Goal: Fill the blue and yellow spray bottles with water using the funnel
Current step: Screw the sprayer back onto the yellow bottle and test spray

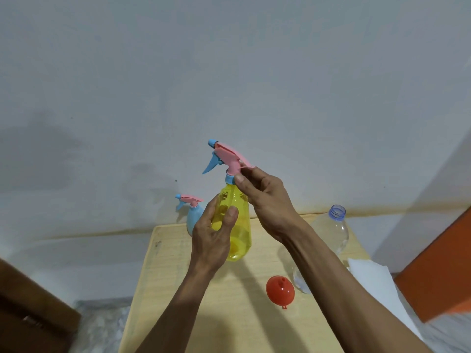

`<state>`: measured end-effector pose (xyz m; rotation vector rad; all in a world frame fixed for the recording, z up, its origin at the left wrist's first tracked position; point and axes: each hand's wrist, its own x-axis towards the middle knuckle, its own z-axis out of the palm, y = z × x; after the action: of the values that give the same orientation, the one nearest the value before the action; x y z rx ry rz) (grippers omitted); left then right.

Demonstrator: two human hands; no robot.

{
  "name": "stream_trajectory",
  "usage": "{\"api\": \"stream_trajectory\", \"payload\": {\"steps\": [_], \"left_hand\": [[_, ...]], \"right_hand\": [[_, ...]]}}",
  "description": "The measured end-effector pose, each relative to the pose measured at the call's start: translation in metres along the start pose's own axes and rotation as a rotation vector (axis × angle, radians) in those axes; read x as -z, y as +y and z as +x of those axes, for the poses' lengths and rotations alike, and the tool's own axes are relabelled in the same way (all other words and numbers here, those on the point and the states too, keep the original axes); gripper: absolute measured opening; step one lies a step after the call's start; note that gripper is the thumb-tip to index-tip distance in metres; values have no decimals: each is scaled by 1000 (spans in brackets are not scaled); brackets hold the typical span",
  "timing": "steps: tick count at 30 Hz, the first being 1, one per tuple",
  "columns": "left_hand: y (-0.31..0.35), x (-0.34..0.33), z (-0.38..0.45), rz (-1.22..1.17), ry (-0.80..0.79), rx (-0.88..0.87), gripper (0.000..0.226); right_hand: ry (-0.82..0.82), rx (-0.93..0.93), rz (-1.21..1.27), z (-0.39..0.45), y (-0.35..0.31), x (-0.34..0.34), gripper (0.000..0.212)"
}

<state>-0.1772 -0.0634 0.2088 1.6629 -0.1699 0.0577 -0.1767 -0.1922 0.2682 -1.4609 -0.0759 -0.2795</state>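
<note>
- Desk point(178, 289): light wood, carries everything; used as the landmark below.
- Clear water bottle point(331, 233): stands uncapped at the desk's far right. Looks almost empty; water level cannot be read.
- Yellow spray bottle point(235, 215): held up above the desk's middle, tilted slightly. Body translucent, appears empty. Pink trigger head point(230, 159) on top, blue collar point(230, 178) at the neck.
- Left hand point(212, 238): grip clamped round the yellow body, thumb across the front, probably to steady it against twisting.
- Right hand point(267, 197): grip pinched at the collar and the base of the trigger head; judged to be turning the head, direction not determinable.
- Blue spray bottle point(193, 220): stands at the desk's far left edge, head on, partly hidden behind the left hand. Contents not visible.
- Red funnel point(280, 289): lies wide mouth down on the desk's near right, just beside the clear bottle, within reach for pouring.
</note>
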Motion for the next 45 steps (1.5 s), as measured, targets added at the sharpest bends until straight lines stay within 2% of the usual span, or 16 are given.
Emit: {"api": "stream_trajectory", "payload": {"steps": [5,10,14,17,22,24,27,33,40,45], "left_hand": [[-1,2,0,17,-5,-12,72],[-4,4,1,49,-8,-12,71],[-4,6,2,114,-17,-30,71],[-4,6,2,143,-23,-36,63],[-5,9,4,152,-21,-59,68],[-5,9,4,154,-12,-73,70],[-5,7,3,153,10,-99,69],[-10,10,-1,139,12,-112,70],[-13,19,-16,100,2,-102,73],[-8,23,-35,94,10,-133,74]], "right_hand": [[60,56,-97,1,-1,-1,20],[-8,38,-168,2,-5,0,17],[21,56,-199,5,-5,4,16],[36,71,-237,4,-4,3,17],[-85,55,-291,9,-13,10,11],[-51,77,-312,10,-12,9,10],[46,125,-384,7,-6,0,19],[171,163,-447,-2,-4,-13,14],[169,70,-395,-15,-8,-22,19],[150,79,-296,-34,-17,-28,29]]}}
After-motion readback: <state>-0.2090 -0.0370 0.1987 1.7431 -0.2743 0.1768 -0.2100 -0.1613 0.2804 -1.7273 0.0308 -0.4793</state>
